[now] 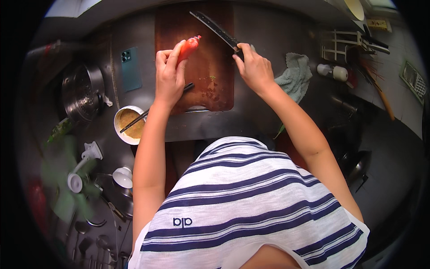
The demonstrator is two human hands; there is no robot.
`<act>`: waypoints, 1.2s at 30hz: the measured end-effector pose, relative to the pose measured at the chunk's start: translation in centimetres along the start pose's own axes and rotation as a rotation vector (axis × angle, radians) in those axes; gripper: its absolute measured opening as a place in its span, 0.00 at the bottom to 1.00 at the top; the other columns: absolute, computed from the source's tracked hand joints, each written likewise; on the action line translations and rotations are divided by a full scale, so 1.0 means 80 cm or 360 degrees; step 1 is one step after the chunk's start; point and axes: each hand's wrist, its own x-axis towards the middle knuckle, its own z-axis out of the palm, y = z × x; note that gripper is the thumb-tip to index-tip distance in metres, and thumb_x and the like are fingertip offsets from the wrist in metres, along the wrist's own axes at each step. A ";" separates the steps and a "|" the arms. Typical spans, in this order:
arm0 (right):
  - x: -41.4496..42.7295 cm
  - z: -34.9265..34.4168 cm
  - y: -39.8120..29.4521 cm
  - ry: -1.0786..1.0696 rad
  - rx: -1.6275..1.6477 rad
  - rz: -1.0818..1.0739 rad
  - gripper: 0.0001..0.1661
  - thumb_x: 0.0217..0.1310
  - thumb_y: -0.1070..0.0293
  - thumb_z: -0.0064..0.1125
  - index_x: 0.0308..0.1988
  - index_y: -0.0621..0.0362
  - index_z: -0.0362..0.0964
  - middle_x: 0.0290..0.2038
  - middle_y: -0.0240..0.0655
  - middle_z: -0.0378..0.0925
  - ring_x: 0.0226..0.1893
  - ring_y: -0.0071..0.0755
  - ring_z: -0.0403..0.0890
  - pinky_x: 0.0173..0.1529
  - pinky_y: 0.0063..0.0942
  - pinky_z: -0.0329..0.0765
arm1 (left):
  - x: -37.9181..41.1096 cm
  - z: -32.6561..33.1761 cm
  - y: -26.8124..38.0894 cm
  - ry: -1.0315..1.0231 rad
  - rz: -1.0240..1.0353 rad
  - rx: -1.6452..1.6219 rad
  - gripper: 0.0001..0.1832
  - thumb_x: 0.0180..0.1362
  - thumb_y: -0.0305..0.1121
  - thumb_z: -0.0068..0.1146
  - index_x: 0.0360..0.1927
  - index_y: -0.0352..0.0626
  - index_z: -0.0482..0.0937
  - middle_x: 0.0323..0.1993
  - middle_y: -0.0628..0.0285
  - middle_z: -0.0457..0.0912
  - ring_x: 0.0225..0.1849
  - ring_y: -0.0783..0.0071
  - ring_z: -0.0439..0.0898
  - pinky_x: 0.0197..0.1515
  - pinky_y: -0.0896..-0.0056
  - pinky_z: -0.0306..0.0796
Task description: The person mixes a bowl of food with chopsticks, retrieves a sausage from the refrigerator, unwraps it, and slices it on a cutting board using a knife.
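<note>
My left hand (170, 72) grips a red, shiny, sausage-shaped item (188, 47) above the wooden cutting board (215, 67). Its narrow, pinched end points up and away to the right; the lower part is hidden in my fingers. In my right hand (254, 65) is a kitchen knife (215, 28), held by the handle at the board's right edge. The dark, speckled blade slants to the far left over the board, apart from the red item. Small green bits and wet patches mark the board's near half.
Left of the board lie a teal phone (131, 69) and a white bowl (131, 137) of brownish-yellow mixture, with chopsticks (134, 121) across it. A steel strainer pot (84, 90) and a spinning fan (74, 183) stand farther left. A grey-green cloth (297, 75) lies right.
</note>
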 end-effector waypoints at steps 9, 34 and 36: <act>-0.019 0.104 -0.019 0.0212 -0.0009 -0.0238 0.16 0.62 0.67 0.63 0.49 0.54 0.72 0.38 0.39 0.76 0.42 0.47 0.79 0.44 0.44 0.79 | -0.056 -0.030 0.074 0.0336 -0.0171 -0.0449 0.27 0.61 0.20 0.62 0.65 0.44 0.76 0.46 0.57 0.76 0.45 0.65 0.77 0.49 0.68 0.74; -0.112 -0.096 -0.227 -0.1230 0.2563 0.0383 0.13 0.73 0.64 0.59 0.46 0.64 0.76 0.37 0.37 0.83 0.33 0.22 0.83 0.39 0.20 0.81 | -0.208 -0.106 0.135 0.0361 -0.0227 -0.1405 0.24 0.70 0.21 0.52 0.69 0.38 0.69 0.59 0.58 0.75 0.61 0.68 0.77 0.59 0.67 0.74; -0.128 -0.090 -0.235 -0.1330 0.2679 0.0448 0.13 0.73 0.65 0.58 0.47 0.64 0.75 0.39 0.38 0.82 0.35 0.24 0.83 0.41 0.22 0.82 | -0.234 -0.107 0.144 0.0374 -0.0333 -0.1703 0.24 0.72 0.23 0.50 0.71 0.39 0.65 0.62 0.59 0.74 0.62 0.69 0.76 0.63 0.63 0.73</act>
